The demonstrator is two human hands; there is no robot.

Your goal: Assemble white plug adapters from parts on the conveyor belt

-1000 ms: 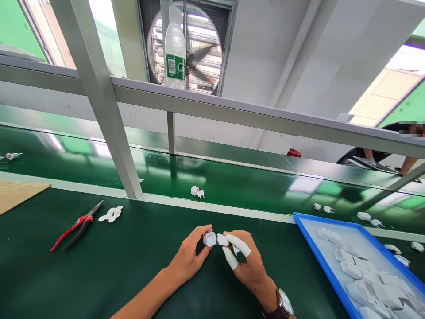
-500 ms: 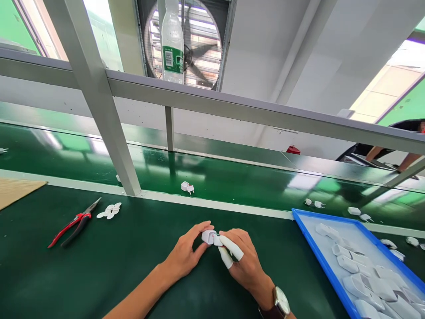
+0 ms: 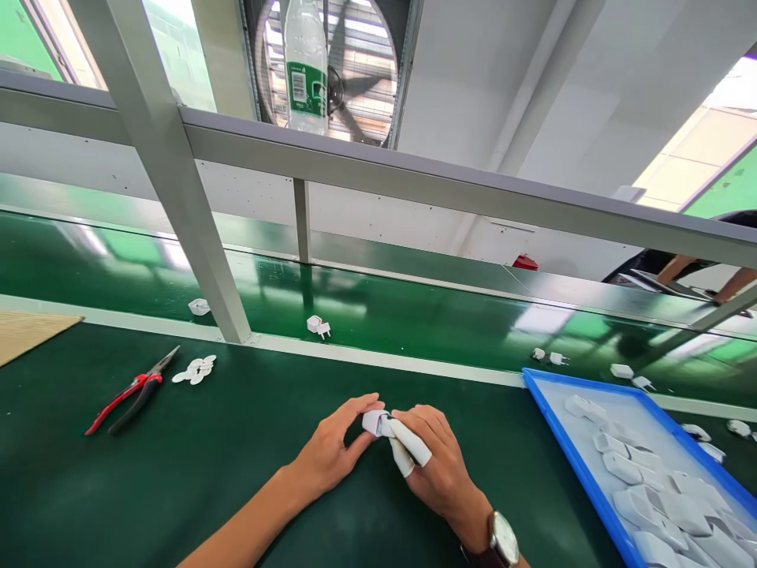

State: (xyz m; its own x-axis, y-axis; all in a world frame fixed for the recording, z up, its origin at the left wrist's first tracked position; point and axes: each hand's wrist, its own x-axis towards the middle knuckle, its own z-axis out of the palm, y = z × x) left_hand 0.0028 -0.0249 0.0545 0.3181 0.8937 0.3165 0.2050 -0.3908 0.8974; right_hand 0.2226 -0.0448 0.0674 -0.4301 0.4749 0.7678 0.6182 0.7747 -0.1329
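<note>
Over the dark green mat, my left hand pinches a white plastic housing between thumb and fingers. My right hand wears white covers on its thumb and index finger, and a watch is on that wrist. Its covered fingertips close on a small white part right against the housing's open end; the fingers hide most of this part. To the left lie red-and-black pliers, jaws toward the upper right, beside several white oval pieces.
At right stands a blue-rimmed tray of white housings. Behind a pale ledge, a green belt carries white plug parts. A slanted grey post rises at left, near cardboard. A person's arms show far right.
The small white part has come closer into the housing between my hands. On the belt, the white plug parts have shifted left, and another white piece now shows beside the post.
</note>
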